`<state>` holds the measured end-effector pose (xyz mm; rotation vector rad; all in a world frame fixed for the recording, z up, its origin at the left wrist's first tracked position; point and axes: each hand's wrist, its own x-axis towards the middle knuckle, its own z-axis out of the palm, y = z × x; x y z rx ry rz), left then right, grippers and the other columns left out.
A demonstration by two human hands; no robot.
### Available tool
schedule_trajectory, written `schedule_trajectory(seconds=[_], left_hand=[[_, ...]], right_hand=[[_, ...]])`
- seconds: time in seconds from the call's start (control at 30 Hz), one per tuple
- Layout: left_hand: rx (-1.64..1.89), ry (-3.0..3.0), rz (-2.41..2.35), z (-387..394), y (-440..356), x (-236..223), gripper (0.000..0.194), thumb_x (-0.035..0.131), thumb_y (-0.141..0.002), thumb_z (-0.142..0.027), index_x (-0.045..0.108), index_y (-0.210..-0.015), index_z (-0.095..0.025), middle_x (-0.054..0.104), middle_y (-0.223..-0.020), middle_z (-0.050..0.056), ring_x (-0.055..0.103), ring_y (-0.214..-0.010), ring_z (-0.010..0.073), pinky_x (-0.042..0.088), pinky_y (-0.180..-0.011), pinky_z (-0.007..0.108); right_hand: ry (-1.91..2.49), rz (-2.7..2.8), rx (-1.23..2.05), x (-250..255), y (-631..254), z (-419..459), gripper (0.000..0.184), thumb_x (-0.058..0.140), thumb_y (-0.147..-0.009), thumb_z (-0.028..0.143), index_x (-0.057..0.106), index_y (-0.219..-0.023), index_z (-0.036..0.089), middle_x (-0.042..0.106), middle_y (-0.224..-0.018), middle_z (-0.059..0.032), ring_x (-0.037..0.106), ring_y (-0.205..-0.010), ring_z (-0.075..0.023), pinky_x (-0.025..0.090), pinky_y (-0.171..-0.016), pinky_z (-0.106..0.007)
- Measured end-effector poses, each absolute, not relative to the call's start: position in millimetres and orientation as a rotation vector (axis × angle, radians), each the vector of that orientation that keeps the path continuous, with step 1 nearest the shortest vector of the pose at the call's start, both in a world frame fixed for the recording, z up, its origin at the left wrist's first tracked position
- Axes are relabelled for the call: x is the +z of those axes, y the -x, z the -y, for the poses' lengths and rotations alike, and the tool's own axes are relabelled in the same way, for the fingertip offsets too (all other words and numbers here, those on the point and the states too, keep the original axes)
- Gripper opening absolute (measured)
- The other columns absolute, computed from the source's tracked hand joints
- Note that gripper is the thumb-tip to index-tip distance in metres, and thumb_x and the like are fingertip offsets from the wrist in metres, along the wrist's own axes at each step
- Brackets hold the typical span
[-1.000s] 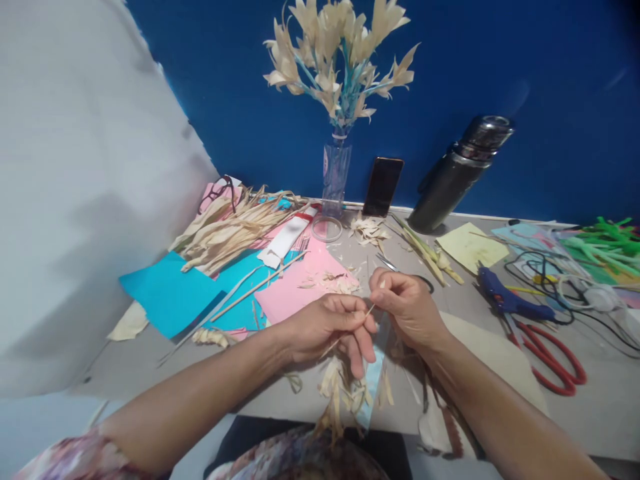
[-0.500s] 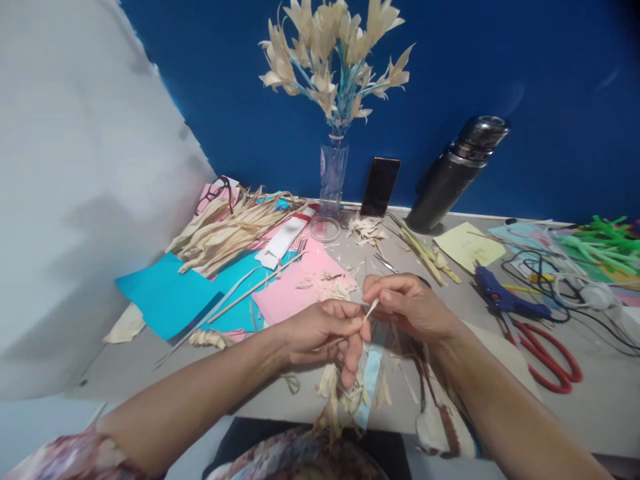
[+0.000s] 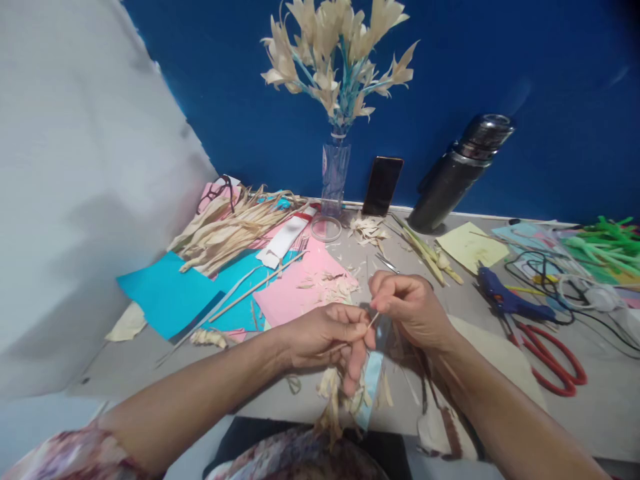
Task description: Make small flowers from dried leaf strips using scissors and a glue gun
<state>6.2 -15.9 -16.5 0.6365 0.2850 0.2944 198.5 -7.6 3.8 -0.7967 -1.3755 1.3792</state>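
Over the tabletop [image 3: 595, 417], near the middle of its near edge, the left hand [image 3: 325, 337] pinches a thin pale stick [image 3: 373, 321] between thumb and forefinger, its other fingers loosely curled. The right hand [image 3: 413, 312] is closed at the fingertips on the stick's upper end, so the stick slants up across the narrow gap between the hands. Below them, husk scraps [image 3: 330, 400] and a light-blue strip [image 3: 371, 383] lie at the near edge.

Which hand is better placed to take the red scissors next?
Probably the right hand: the red scissors lie on its side, nearer to it than to the left hand. Both hands pinch a thin strip, though.
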Motion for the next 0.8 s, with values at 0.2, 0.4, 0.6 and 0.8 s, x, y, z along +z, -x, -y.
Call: schedule_trajectory(seconds=[0.2, 0.4, 0.6, 0.8], left_hand=[[0.324, -0.621, -0.266, 16, -7, -20, 0.024, 0.067, -0.088, -0.036, 0.063, -0.089, -0.012, 0.069, -0.055, 0.007, 0.067, -0.045, 0.0216, 0.049, -0.045, 0.024], [0.356, -0.62, -0.294, 15, -6, -19, 0.023, 0.067, -0.089, -0.035, 0.064, -0.089, -0.011, 0.07, -0.058, 0.008, 0.068, -0.046, 0.022, 0.054, -0.048, 0.028], [0.364, -0.62, -0.288, 15, -6, -20, 0.022, 0.066, -0.09, -0.033, 0.064, -0.09, -0.011, 0.071, -0.059, 0.008, 0.068, -0.047, 0.0212, 0.054, -0.049, 0.028], [0.33, -0.623, -0.283, 14, -5, -19, 0.023, 0.065, -0.091, -0.034, 0.064, -0.091, -0.012, 0.07, -0.059, 0.008, 0.068, -0.046, 0.0209, 0.05, -0.045, 0.024]], right_hand=[[0.992, 1.437, 1.463, 9, -206, 4, 0.026, 0.08, -0.078, 0.041, 0.075, -0.069, 0.017, 0.062, -0.067, -0.0024, 0.048, -0.057, -0.0117, 0.037, -0.055, -0.026], [0.92, 1.492, 1.608, 14, -218, 3, 0.032, 0.071, -0.085, 0.049, 0.08, -0.095, 0.02, 0.065, -0.079, -0.0041, 0.043, -0.055, -0.0089, 0.034, -0.052, -0.025], [0.812, 1.542, 1.628, 15, -219, 1, 0.025, 0.074, -0.084, 0.044, 0.081, -0.089, 0.02, 0.065, -0.083, -0.0042, 0.048, -0.06, -0.0095, 0.038, -0.055, -0.025], [0.752, 1.494, 1.571, 12, -214, 0, 0.019, 0.08, -0.08, 0.039, 0.081, -0.079, 0.02, 0.064, -0.075, -0.0028, 0.052, -0.062, -0.0115, 0.042, -0.06, -0.027]])
